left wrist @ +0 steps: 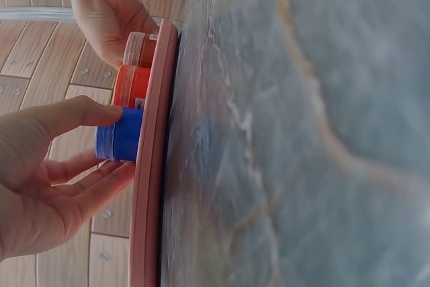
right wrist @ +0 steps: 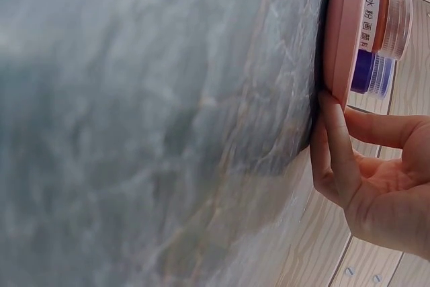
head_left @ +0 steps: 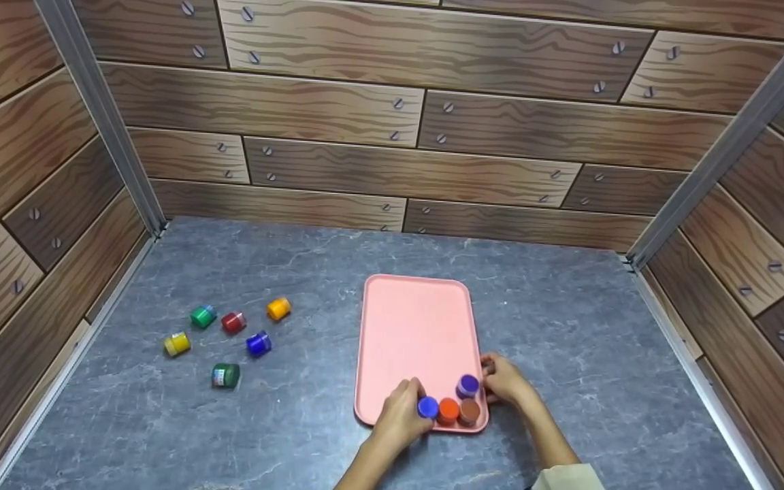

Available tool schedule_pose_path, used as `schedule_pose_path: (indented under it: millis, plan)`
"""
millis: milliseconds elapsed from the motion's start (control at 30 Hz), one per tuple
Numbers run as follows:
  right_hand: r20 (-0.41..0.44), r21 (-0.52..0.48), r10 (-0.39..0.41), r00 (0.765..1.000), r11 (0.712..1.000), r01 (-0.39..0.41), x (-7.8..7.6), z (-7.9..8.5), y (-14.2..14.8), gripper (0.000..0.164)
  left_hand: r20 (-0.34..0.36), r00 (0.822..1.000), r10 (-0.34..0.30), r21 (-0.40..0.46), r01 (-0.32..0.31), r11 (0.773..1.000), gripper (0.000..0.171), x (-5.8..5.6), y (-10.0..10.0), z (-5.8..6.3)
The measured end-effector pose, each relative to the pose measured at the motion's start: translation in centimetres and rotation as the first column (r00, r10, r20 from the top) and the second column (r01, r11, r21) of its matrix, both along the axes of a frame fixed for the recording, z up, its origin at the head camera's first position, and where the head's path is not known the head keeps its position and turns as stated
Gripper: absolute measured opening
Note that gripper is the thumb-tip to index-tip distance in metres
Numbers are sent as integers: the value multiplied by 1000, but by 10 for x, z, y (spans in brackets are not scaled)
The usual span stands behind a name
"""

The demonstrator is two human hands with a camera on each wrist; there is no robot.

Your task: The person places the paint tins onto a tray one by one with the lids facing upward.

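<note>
My left hand (head_left: 400, 416) pinches a blue paint jar (head_left: 427, 407) between thumb and fingers, at the near edge of a pink tray (head_left: 416, 327). Right of that jar, along the same edge, stand a red-orange paint jar (head_left: 448, 411) and a brown paint jar (head_left: 469, 412). Behind the brown one is a purple paint jar (head_left: 467, 386). At the tray's right side, my right hand (head_left: 503, 379) grips the rim; the right wrist view shows its fingers (right wrist: 340, 156) against the tray's outer edge. The left wrist view shows the blue jar's base at the tray.
Left of the tray, several paint jars lie on the grey marbled table (head_left: 310, 422): green (head_left: 203, 316), red (head_left: 233, 322), orange (head_left: 279, 308), yellow (head_left: 177, 344), blue (head_left: 258, 344) and dark green (head_left: 226, 375). Wood-patterned walls (head_left: 337, 109) enclose the back and sides.
</note>
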State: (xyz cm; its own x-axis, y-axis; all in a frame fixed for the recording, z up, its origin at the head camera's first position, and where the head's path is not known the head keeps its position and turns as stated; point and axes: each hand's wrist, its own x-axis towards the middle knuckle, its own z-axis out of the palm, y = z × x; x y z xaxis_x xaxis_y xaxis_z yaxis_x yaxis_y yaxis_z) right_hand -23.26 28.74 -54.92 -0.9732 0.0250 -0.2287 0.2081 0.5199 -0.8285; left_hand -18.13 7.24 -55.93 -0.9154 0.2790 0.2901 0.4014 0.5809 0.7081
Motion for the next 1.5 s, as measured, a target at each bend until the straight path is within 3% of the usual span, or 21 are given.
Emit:
schedule_pose_path:
  millis: [300,567,733,1000,1100,1233,1500]
  plan:
    - [-11,-3,8,1000,1000,-8,0,1,0,43,59,998,-9,-20,10,1000,38,1,1,2]
    - [-9,-8,0,1000,1000,0,0,0,1,42,51,999,-17,-25,19,1000,38,0,0,2]
    - [-16,3,3,1000,1000,-3,1,1,1,42,89,996,-30,-23,32,999,38,-1,-1,3]
    - [-7,13,1,1000,1000,-1,0,0,1,41,177,979,-100,76,87,993,40,-7,-16,18]
    - [-4,8,3,1000,1000,-3,1,-1,1,42,151,982,-113,129,93,987,35,-12,-28,28]
    - [-6,-13,1,1000,1000,-1,1,0,0,42,57,994,-89,172,78,982,32,-23,-52,41]
    - [-4,-13,-5,1000,1000,5,1,1,-1,41,-67,996,65,86,-59,995,29,-51,-111,56]
